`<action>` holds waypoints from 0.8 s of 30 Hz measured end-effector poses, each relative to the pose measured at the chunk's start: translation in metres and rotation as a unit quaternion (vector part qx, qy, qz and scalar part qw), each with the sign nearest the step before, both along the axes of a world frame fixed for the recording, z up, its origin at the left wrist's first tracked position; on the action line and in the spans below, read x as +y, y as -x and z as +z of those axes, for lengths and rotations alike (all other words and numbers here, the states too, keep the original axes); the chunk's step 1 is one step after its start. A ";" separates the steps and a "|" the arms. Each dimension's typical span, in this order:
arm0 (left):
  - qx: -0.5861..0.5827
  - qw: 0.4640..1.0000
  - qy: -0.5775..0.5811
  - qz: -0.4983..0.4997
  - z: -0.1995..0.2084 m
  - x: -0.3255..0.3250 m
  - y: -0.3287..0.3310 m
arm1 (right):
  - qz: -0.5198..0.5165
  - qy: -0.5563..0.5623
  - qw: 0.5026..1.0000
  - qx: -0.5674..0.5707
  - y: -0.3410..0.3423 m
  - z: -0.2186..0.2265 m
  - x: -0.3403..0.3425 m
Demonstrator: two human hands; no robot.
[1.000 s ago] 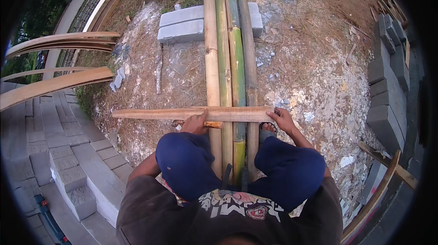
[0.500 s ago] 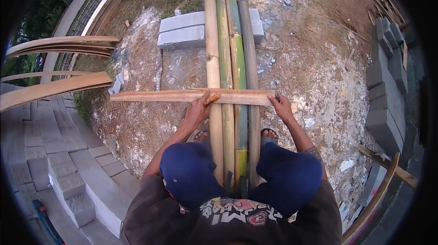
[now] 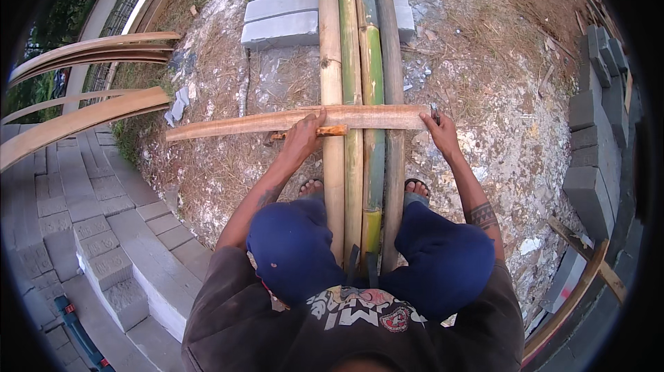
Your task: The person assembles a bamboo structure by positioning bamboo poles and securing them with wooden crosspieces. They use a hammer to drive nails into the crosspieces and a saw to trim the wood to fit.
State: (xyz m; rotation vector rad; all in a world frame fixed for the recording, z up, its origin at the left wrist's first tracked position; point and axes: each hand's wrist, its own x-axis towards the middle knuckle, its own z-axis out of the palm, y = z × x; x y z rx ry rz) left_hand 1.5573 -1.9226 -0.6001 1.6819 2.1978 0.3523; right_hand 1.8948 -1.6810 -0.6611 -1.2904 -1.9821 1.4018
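A long, thin wooden board [image 3: 242, 123] lies crosswise over several bamboo poles [image 3: 353, 185] in front of me. My left hand [image 3: 302, 138] is closed around a tool with an orange-brown wooden handle [image 3: 333, 131]; its small dark end pokes out left of the hand. The fingertips of that hand touch the board's near edge. At the board's right end, my right hand [image 3: 440, 133] pinches the corner between thumb and fingers. Something small and dark shows beside those fingers, too small to name. The poles run between my legs.
Grey blocks [image 3: 282, 28] lie under the poles farther off. More boards [image 3: 104, 119] jut in from the left above grey block stacks [image 3: 104, 261]. Another block stack [image 3: 588, 185] and a curved board [image 3: 574, 296] stand at right. Rubble covers the ground.
The view has shifted, so the board, poles and blocks sit higher in the picture. In my left hand the wooden handle has turned from slanting to nearly level along the board.
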 end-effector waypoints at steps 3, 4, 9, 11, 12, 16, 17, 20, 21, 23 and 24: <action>-0.026 1.000 -0.017 0.005 -0.002 0.000 0.002 | 0.004 0.040 0.999 0.016 0.002 0.006 -0.003; -0.041 0.999 -0.007 0.006 0.001 0.004 0.001 | -0.001 0.035 0.999 0.014 0.001 0.006 -0.003; -0.089 0.994 0.024 0.050 0.010 0.011 -0.008 | -0.029 -0.003 0.999 -0.041 -0.005 -0.004 0.009; -0.079 0.994 0.049 0.060 0.010 0.009 -0.002 | -0.030 0.001 0.998 -0.054 0.001 -0.003 0.009; -0.087 0.993 0.038 0.064 0.014 0.014 -0.008 | -0.035 -0.002 0.997 -0.063 -0.001 0.000 0.013; -0.100 0.992 0.040 0.059 0.027 0.018 -0.018 | -0.065 -0.072 0.993 -0.073 -0.003 0.027 -0.001; -0.100 0.993 0.048 0.049 0.027 0.022 -0.017 | -0.066 -0.059 0.993 -0.072 -0.006 0.034 0.000; -0.054 0.998 0.013 0.010 0.005 0.017 0.005 | -0.100 -0.055 0.993 -0.033 0.004 0.058 -0.008; -0.054 0.998 0.008 0.009 0.003 0.015 0.006 | -0.136 -0.028 0.990 -0.019 -0.001 0.059 -0.013; -0.044 0.999 0.002 0.009 0.006 0.008 0.015 | -0.206 0.032 0.978 0.016 -0.002 0.058 -0.024; -0.050 0.998 0.014 0.019 0.010 0.009 0.012 | -0.192 0.048 0.980 -0.028 -0.016 0.045 -0.025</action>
